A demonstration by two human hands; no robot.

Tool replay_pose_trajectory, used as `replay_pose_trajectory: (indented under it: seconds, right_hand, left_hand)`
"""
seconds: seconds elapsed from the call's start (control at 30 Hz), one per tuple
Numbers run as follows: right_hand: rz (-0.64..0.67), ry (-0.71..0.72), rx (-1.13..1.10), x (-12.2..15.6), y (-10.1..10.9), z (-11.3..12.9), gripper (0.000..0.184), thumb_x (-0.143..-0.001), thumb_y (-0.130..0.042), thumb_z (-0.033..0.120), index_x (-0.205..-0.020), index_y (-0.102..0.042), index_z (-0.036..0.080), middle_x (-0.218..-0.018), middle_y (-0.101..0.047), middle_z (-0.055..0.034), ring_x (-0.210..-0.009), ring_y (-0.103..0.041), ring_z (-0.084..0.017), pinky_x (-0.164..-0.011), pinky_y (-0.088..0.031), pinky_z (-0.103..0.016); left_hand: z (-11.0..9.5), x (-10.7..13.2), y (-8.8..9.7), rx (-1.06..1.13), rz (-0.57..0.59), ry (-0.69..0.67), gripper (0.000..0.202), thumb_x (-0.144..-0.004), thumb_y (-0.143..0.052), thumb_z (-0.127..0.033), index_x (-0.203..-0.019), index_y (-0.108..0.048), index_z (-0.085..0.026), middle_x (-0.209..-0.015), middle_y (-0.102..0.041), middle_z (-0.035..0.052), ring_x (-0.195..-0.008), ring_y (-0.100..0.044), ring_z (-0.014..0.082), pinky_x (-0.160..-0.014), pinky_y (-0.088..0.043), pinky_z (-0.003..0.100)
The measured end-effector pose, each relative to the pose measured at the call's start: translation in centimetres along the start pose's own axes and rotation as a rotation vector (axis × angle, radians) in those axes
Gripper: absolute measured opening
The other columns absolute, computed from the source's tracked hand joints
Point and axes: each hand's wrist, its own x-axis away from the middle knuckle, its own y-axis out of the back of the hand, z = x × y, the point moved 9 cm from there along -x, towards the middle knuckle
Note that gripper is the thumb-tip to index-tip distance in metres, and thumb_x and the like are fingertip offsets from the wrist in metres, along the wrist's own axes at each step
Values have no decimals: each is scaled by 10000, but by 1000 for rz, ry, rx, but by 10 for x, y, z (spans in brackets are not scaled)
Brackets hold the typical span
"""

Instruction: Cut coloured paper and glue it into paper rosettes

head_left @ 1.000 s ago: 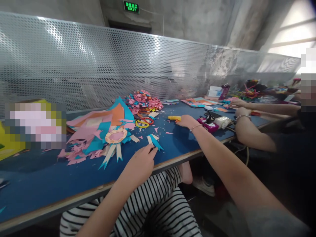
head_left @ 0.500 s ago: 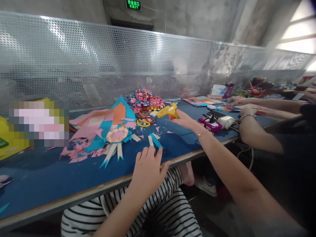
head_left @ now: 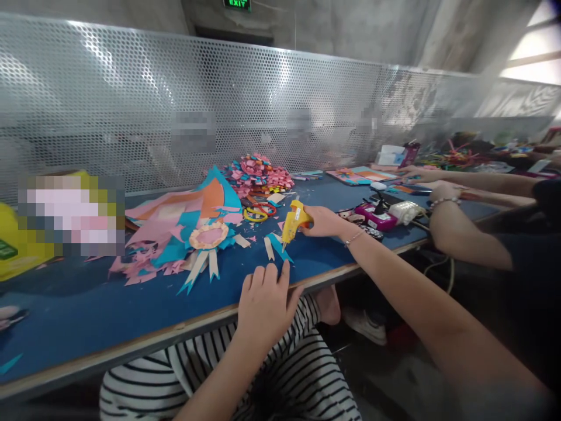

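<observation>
My right hand [head_left: 322, 221] grips a yellow glue gun [head_left: 293, 221], its nozzle pointing down at a small cream and teal paper ribbon piece [head_left: 274, 247] on the blue table [head_left: 131, 310]. My left hand [head_left: 266, 298] rests at the table's front edge, just below that piece, with its fingers stretched forward and nothing in them. To the left lies a paper rosette [head_left: 208, 237] with cream and teal tails.
Pink, orange and teal paper scraps [head_left: 170, 225] are heaped behind the rosette, with a pile of folded pink pieces [head_left: 258, 172] and scissors [head_left: 258, 211] beyond. Another person's arms [head_left: 451, 228] and a pink device [head_left: 377, 217] are at the right. A perforated metal screen [head_left: 219, 105] backs the table.
My right hand picked the glue gun up from the table and brought it left and down over the ribbon piece. My left hand drew back toward the table edge.
</observation>
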Motion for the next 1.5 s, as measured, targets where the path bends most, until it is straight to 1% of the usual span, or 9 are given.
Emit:
replay_pose_trajectory:
  seconds: [0.13,0.4,0.6,0.77,0.93,1.07,1.23,1.4,1.5]
  right_hand:
    - [31,10,31,-1,-4,0,279,-723,-551,350,-916,-515,151,-895,-644,-98,-775,-585,-215,-641,-369,-279]
    - [36,26,40,0,-2,4,240,-727,-547,325,-886,-525,146,-885,-643,-96,-764,-581,-201,-640,-361,-271]
    - [27,72,4,2,0,7,214,-730,-544,297,-881,-517,148,-888,-633,-86,-778,-572,-191,-655,-362,-263]
    - [27,81,-4,3,4,10,200,-741,-543,287,-882,-523,148,-870,-623,-80,-769,-558,-181,-646,-354,-257]
    - [25,69,6,4,6,11,199,-752,-551,292,-885,-524,146,-867,-619,-82,-768,-554,-179,-640,-349,-255]
    - [1,81,14,4,8,11,189,-760,-546,286,-887,-523,148,-871,-619,-81,-776,-557,-180,-645,-347,-256]
    - [-18,63,35,3,8,7,187,-766,-548,291,-885,-516,150,-876,-621,-78,-783,-563,-181,-651,-348,-255]
    - [-38,31,82,0,9,3,216,-787,-543,326,-900,-513,144,-899,-623,-87,-800,-574,-194,-658,-357,-262]
    - [-49,20,109,-1,10,1,235,-805,-526,348,-914,-517,140,-915,-623,-103,-820,-581,-204,-672,-369,-269]
  left_hand:
    - [0,2,2,3,-24,2,448,-888,-343,-422,-1201,-570,-196,-809,-525,68,-794,-450,222,-663,-318,347]
    - [1,-2,3,29,2,60,438,-880,-362,-423,-1155,-595,-175,-844,-544,77,-819,-455,230,-687,-319,359]
    - [0,-1,4,35,-52,52,417,-869,-386,-420,-1116,-614,-174,-838,-552,76,-809,-457,227,-682,-316,357]
    - [0,-1,5,32,-73,63,400,-865,-398,-412,-1097,-626,-180,-818,-555,73,-796,-462,225,-672,-310,353]
    - [1,-1,7,34,-100,68,386,-860,-416,-408,-1074,-639,-178,-807,-560,69,-792,-463,223,-671,-308,353]
    - [1,0,7,38,-124,60,377,-856,-427,-401,-1070,-642,-176,-809,-565,70,-789,-464,220,-669,-305,352]
    - [1,0,8,42,-136,61,374,-852,-435,-403,-1066,-643,-179,-800,-566,65,-782,-462,220,-667,-303,353]
    - [0,0,8,41,-138,65,374,-854,-433,-403,-1065,-644,-177,-803,-565,65,-784,-463,218,-667,-308,355]
    - [1,0,7,40,-120,73,378,-859,-426,-401,-1074,-641,-177,-810,-564,71,-785,-465,216,-669,-312,355]
